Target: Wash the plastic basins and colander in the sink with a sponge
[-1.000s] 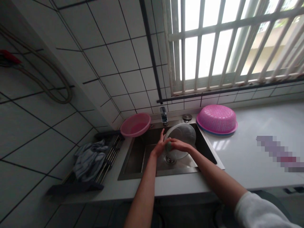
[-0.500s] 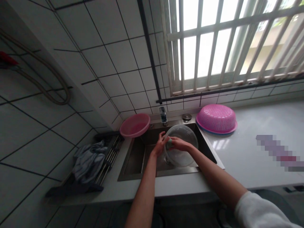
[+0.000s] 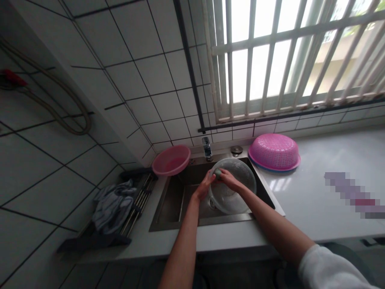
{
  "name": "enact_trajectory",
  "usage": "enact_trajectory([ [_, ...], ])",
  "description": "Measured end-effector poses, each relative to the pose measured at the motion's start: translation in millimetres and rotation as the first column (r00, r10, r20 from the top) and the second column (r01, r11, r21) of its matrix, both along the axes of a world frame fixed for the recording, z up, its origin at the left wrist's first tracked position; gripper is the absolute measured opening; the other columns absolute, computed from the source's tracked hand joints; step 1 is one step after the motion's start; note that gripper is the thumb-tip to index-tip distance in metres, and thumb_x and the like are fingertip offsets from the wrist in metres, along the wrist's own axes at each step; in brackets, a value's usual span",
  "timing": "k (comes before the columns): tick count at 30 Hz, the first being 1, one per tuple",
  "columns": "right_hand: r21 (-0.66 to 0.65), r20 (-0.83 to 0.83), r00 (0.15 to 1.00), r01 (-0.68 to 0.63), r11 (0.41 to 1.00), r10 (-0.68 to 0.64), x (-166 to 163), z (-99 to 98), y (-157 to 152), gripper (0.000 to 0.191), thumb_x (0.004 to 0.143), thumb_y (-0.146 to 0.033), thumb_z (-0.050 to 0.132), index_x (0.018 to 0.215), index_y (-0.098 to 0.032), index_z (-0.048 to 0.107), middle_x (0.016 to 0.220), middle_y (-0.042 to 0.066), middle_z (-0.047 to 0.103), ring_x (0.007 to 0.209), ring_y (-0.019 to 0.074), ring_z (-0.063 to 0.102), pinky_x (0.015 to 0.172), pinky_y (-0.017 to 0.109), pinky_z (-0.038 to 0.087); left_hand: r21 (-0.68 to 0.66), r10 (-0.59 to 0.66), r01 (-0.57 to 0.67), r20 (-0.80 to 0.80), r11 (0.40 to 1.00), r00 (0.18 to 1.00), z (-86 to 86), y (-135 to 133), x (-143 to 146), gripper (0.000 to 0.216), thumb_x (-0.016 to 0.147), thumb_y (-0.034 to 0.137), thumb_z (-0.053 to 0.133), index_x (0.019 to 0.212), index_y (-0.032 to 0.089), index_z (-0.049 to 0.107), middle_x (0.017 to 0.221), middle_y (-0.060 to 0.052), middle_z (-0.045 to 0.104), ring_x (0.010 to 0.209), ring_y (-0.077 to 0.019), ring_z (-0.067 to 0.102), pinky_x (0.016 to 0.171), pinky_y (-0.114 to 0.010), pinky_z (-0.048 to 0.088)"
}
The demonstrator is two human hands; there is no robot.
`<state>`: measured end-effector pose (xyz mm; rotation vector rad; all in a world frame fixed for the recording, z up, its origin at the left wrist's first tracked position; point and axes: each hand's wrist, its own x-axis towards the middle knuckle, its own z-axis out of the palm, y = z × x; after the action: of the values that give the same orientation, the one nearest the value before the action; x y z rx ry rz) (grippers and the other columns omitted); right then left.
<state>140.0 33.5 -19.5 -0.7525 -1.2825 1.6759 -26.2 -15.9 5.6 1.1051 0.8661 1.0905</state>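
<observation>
A translucent round colander [image 3: 236,202] is held tilted over the steel sink [image 3: 173,200]. My left hand [image 3: 205,187] grips its left rim, fingers closed around the edge. Inside the rim, my right hand [image 3: 230,180] presses a small greenish sponge [image 3: 217,173] against the colander's wall near my left fingers. The fingers partly cover the sponge. Just behind the colander stands the tap [image 3: 207,147], with no water stream that I can make out.
A pink basin [image 3: 171,160] rests on the sink's back left corner. Right of the sink, an upturned pink basket [image 3: 274,151] lies on the white counter [image 3: 313,160]. At the left are a folding rack [image 3: 140,202] and a striped cloth [image 3: 112,204]. A drain stopper [image 3: 236,149] sits behind the sink.
The colander has turned and shifted slightly right, its mesh showing more clearly. The sponge and my right hand have moved slightly up along the rim.
</observation>
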Motion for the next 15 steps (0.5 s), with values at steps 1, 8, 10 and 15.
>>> enact_trajectory([
  [1, 0.025, 0.044, 0.99, -0.138, 0.99, 0.137, -3, -1.2, -7, 0.022, 0.076, -0.038, 0.071, 0.091, -0.023, 0.068, 0.093, 0.003, 0.069, 0.083, 0.0197, 0.06, 0.072, 0.03, 0.051, 0.003, 0.017, -0.017, 0.006, 1.0, 1.0, 0.3, 0, -1, 0.066, 0.085, 0.056, 0.078, 0.139, 0.023, 0.062, 0.134, -0.012, 0.068, 0.125, -0.0311, 0.062, 0.108, -0.044, 0.047],
  [8, 0.051, 0.06, 0.998, -0.032, 0.998, 0.029, -11, -6.3, -4, 0.026, 0.079, -0.043, 0.068, 0.092, -0.021, 0.067, 0.086, 0.002, 0.066, 0.076, 0.0174, 0.057, 0.067, 0.028, 0.049, -0.032, 0.038, -0.038, -0.007, 0.999, 0.999, -4.1, 4, -1, 0.068, 0.085, 0.056, 0.077, 0.142, 0.022, 0.063, 0.135, -0.012, 0.069, 0.121, -0.031, 0.065, 0.104, -0.043, 0.049],
  [10, 0.001, 0.019, 0.969, 0.246, 0.969, -0.246, -5, -7.0, 11, 0.026, 0.079, -0.044, 0.063, 0.092, -0.022, 0.064, 0.089, 0.002, 0.066, 0.079, 0.0185, 0.058, 0.069, 0.028, 0.05, -0.086, 0.022, -0.023, -0.011, 0.996, 1.0, -6.6, 4, -1, 0.069, 0.085, 0.054, 0.078, 0.144, 0.023, 0.061, 0.136, -0.013, 0.068, 0.114, -0.03, 0.067, 0.098, -0.042, 0.051],
  [15, 0.128, 0.071, 0.948, 0.299, 0.946, -0.309, 0, -9.8, 12, 0.022, 0.077, -0.039, 0.062, 0.09, -0.022, 0.066, 0.092, 0.003, 0.068, 0.082, 0.0202, 0.059, 0.07, 0.029, 0.05, -0.118, 0.012, -0.012, -0.006, 0.993, 1.0, -10.1, 4, -3, 0.071, 0.085, 0.057, 0.077, 0.146, 0.023, 0.06, 0.134, -0.014, 0.069, 0.108, -0.028, 0.069, 0.088, -0.037, 0.053],
])
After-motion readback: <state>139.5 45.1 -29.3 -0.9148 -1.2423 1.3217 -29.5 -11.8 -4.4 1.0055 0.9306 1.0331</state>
